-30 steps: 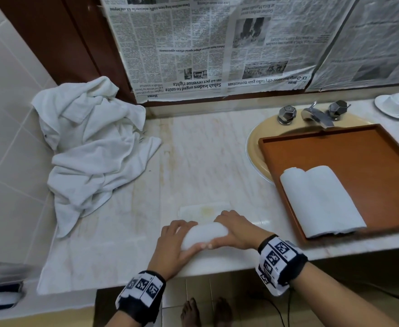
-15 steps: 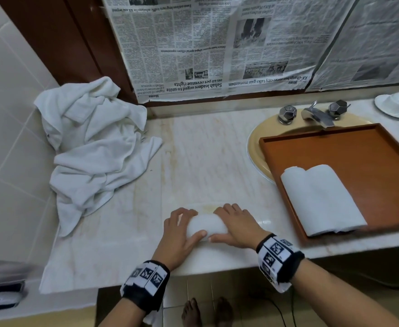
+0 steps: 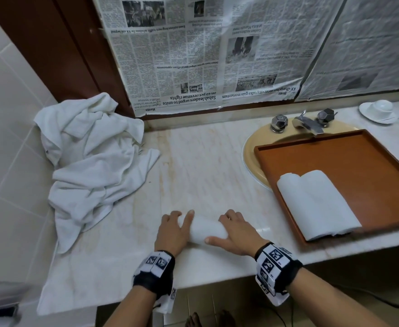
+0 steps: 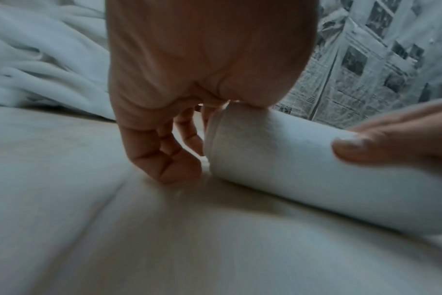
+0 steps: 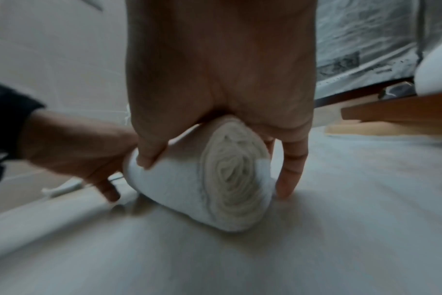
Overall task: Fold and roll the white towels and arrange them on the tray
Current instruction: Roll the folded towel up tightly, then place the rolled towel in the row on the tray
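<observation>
Left hand [image 3: 173,230] cups the left end of the rolled towel [image 3: 205,228], fingers curled over it; right hand [image 3: 237,232] clamps the right end, thumb in front, fingers behind. Roll lies on the marble counter [image 3: 205,166] near the front edge, left of the wooden tray [image 3: 371,166], which holds two rolled towels [image 3: 316,204]. Judgement: keep pressure even at both ends so the spiral stays tight, and lift with the loose edge underneath.

A rolled towel [image 3: 205,230] lies near on the desk [image 3: 205,166]; the towel heap [image 3: 87,156] far left; the tray [image 3: 371,166], holding two rolls [image 3: 316,204], right.
</observation>
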